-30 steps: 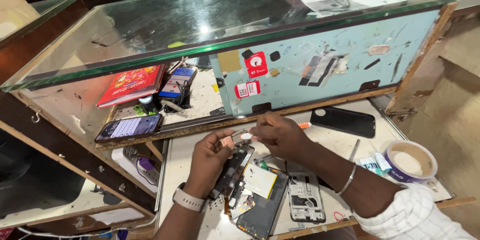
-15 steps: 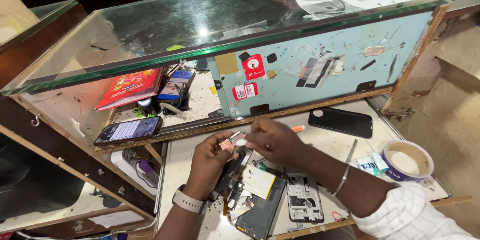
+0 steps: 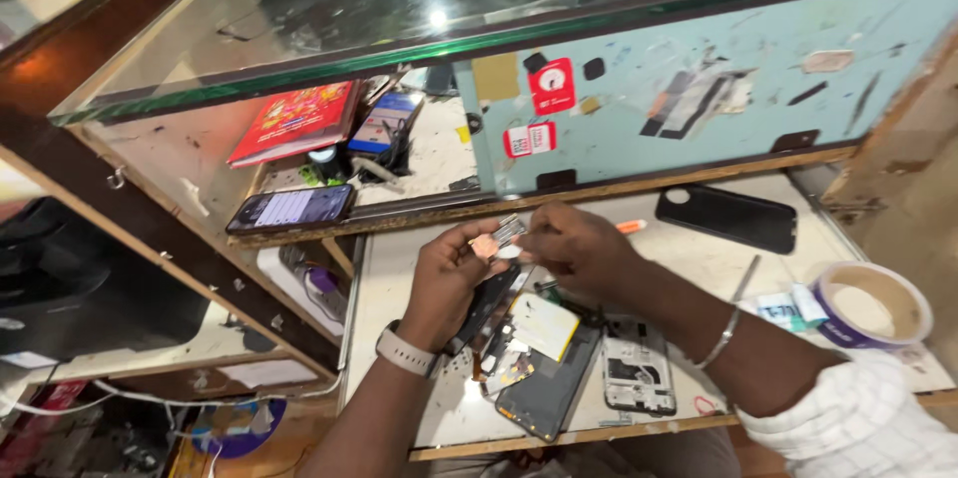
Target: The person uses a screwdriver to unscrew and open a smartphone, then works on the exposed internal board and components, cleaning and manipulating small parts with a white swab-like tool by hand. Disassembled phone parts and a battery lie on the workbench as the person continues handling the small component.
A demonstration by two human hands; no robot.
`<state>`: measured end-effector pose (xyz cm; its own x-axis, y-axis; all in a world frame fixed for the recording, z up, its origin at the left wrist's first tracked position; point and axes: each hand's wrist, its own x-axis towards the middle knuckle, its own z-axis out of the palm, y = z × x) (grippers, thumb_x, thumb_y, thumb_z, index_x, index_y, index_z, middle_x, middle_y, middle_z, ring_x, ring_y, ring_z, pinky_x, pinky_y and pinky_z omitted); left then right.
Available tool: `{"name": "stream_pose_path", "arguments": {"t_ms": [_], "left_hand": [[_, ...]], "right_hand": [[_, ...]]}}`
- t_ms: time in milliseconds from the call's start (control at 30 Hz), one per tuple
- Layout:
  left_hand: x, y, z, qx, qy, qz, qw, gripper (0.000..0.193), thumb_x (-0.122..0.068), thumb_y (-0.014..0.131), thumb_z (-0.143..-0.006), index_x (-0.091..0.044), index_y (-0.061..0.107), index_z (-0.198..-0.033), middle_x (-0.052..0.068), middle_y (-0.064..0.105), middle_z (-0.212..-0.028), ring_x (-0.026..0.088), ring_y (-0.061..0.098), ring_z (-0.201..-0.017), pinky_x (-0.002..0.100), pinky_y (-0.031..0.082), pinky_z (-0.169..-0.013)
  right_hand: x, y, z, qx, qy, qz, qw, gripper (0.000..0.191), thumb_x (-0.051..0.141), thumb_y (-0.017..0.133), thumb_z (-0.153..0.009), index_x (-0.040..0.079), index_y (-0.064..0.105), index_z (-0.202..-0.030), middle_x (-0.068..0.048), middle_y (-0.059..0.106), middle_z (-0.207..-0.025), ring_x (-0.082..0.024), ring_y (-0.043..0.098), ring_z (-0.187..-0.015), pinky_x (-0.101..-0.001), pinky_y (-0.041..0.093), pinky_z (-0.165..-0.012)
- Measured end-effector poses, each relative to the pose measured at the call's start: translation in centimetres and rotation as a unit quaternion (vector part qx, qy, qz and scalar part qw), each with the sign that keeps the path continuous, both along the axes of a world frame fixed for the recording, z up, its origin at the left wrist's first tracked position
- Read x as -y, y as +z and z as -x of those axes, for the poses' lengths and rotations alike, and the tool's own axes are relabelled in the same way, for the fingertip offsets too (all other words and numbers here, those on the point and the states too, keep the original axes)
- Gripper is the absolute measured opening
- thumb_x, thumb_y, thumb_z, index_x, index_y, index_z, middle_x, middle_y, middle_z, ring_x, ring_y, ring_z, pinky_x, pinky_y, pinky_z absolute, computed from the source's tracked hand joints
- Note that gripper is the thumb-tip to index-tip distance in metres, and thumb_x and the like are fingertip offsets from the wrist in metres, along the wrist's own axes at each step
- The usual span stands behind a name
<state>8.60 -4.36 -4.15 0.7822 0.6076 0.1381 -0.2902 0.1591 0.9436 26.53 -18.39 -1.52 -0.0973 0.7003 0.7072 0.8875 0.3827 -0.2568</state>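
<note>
- Head view: a glass case (image 3: 299,49) is seen at the back, smooth and shiny, with a scuffed pale blue panel (image 3: 718,89) below it.
- A worn, pale bench (image 3: 699,258) is seen under the hands, marked and dusty.
- An opened phone (image 3: 544,368) is laid flat on the bench, just below both hands; its long side is pointed toward the person and a bit left.
- A black back cover (image 3: 728,219) is laid flat, well to the right of the hands.
- A tape roll (image 3: 868,306) is seen at the far right, round and hollow.
- The left hand (image 3: 449,278) is closed around the small part from the left.
- The right hand (image 3: 579,248) is pinched on it from the right.
- A small part (image 3: 496,239) is held between both hands, above the phone; it looks thin, flat and partly coppery. Both hands are equally near it.
</note>
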Motion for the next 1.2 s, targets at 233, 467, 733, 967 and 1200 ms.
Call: {"name": "stream_pose_path", "arguments": {"t_ms": [233,467,733,967,1200], "left_hand": [[-0.5,-0.8,-0.4,-0.007,-0.013,0.004,1.0,0.035,0.005,0.061,-0.095,0.007,0.063,-0.13,0.012,0.073,-0.103,0.014,0.071,-0.084,0.026,0.06,-0.076],[-0.5,-0.9,-0.8,-0.036,0.006,0.008,0.999,0.037,0.003,0.063,-0.092,0.008,0.062,-0.129,0.012,0.072,-0.101,0.015,0.071,-0.087,0.028,0.062,-0.08],[-0.4,-1.2,-0.9,-0.072,0.02,0.02,0.997,0.034,-0.003,0.066,-0.095,0.005,0.065,-0.128,0.012,0.069,-0.094,0.015,0.071,-0.081,0.028,0.06,-0.075],[-0.3,-1.0,-0.7,-0.039,-0.001,0.013,0.999,0.033,0.002,0.065,-0.093,0.007,0.066,-0.126,0.013,0.073,-0.1,0.013,0.071,-0.084,0.027,0.062,-0.079],[0.3,-0.1,-0.5,-0.073,0.004,0.015,0.997,0.032,0.006,0.061,-0.091,0.006,0.066,-0.123,0.013,0.074,-0.093,0.016,0.07,-0.071,0.029,0.06,-0.063]], "right_hand": [[-0.3,0.3,0.0,-0.031,-0.041,0.031,0.998,0.018,0.012,0.076,-0.086,0.011,0.076,-0.104,-0.006,0.064,-0.094,-0.021,0.067,-0.078,-0.036,0.054,-0.064],[-0.1,0.4,-0.2,0.031,-0.007,-0.006,0.999,0.024,0.017,0.081,-0.084,0.011,0.075,-0.107,-0.008,0.064,-0.096,-0.024,0.065,-0.076,-0.0388,0.05,-0.06],[0.1,0.0,0.0,0.024,-0.003,-0.003,1.0,0.022,0.016,0.079,-0.087,0.01,0.075,-0.108,-0.009,0.064,-0.099,-0.025,0.065,-0.08,-0.0385,0.052,-0.066],[0.2,0.1,-1.3,0.001,-0.056,0.039,0.998,0.021,0.01,0.076,-0.086,0.012,0.079,-0.106,-0.006,0.067,-0.094,-0.023,0.067,-0.081,-0.0383,0.053,-0.066],[-0.1,-0.3,0.0,0.101,-0.004,-0.015,0.995,0.023,0.006,0.072,-0.082,0.005,0.074,-0.105,-0.009,0.066,-0.1,-0.028,0.067,-0.092,-0.0403,0.055,-0.077]]}}
